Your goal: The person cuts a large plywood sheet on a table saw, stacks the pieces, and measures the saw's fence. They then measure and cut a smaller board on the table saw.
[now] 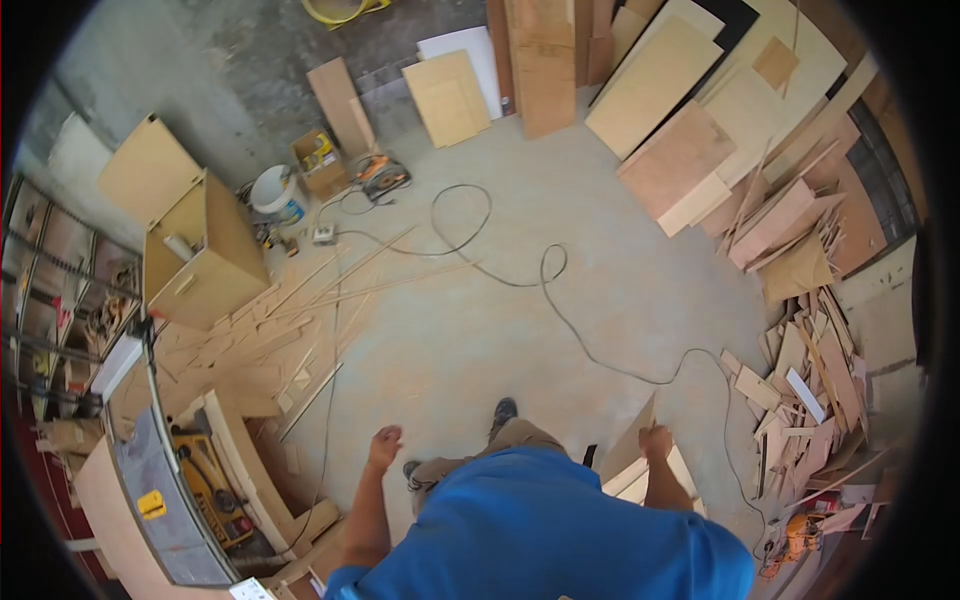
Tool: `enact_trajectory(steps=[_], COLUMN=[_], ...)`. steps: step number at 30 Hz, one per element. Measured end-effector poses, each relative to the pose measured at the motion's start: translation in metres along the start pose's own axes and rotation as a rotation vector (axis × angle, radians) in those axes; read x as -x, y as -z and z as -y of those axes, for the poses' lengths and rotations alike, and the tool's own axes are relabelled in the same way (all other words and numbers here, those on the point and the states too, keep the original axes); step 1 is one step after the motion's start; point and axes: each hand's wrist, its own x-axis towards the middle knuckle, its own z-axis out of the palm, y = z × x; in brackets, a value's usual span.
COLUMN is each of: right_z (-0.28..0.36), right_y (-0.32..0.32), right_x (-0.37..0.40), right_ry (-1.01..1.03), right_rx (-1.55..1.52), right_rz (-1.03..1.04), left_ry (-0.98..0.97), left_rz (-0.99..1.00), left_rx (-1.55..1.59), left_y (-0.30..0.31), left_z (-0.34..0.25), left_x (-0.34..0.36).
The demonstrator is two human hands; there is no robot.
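My right hand (655, 441) is closed on the edge of a thin plywood panel (628, 443), which stands tilted at my right side. Paler wood pieces (680, 468) show just below it, partly covered by my forearm. Out in front of my left side is my left hand (385, 447), with loosely bent fingers slightly apart and nothing visible in them. Concrete floor lies beneath this hand, and it touches no object.
A black cable (590, 350) loops across the floor. Wood strips and offcuts (240, 345) lie at left, near a wooden cabinet (215, 265) and a table saw (165, 500). Scrap wood (810, 390) is heaped at right. Sheets (655, 75) lean at the back, near a circular saw (383, 178).
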Motion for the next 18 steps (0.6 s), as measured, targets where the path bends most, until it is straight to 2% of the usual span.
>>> enact_trajectory(steps=[1,2,4,5,7,9,10,13,16,18], right_z=[-0.006,-0.011,-0.015,-0.012,-0.008,0.017,0.036,0.104,0.197,0.274], right_y=[0.008,0.013,0.022,0.024,0.023,0.031,0.035,0.054,0.085,0.115], right_x=[-0.010,-0.020,-0.033,-0.040,-0.049,-0.058,-0.066,-0.105,-0.163,-0.195], right_ry=[-0.052,-0.082,-0.152,-0.150,-0.171,-0.184,-0.178,-0.102,0.029,0.103], right_rx=[-0.009,-0.046,-0.117,-0.132,-0.163,-0.222,-0.249,-0.350,-0.421,-0.424], right_rz=[-0.033,-0.041,-0.051,-0.050,-0.050,-0.082,-0.097,-0.182,-0.251,-0.336], left_ry=[-0.125,0.229,-0.264,0.030,0.390,0.548,0.558,0.488,0.363,0.246], left_rz=[0.014,-0.068,0.244,0.163,0.095,0.086,0.169,0.123,0.186,0.232], left_rx=[-0.196,-0.264,-1.276,-0.921,-0.526,-0.441,-0.368,-0.325,-0.355,-0.323], left_y=[0.013,0.005,0.020,0.015,-0.017,-0.052,-0.060,-0.106,-0.144,-0.148], left_z=[0.049,0.010,0.030,0.031,-0.005,-0.072,-0.080,-0.135,-0.205,-0.250], left_x=[-0.045,-0.037,-0.069,-0.076,-0.099,-0.103,-0.128,-0.195,-0.283,-0.348])
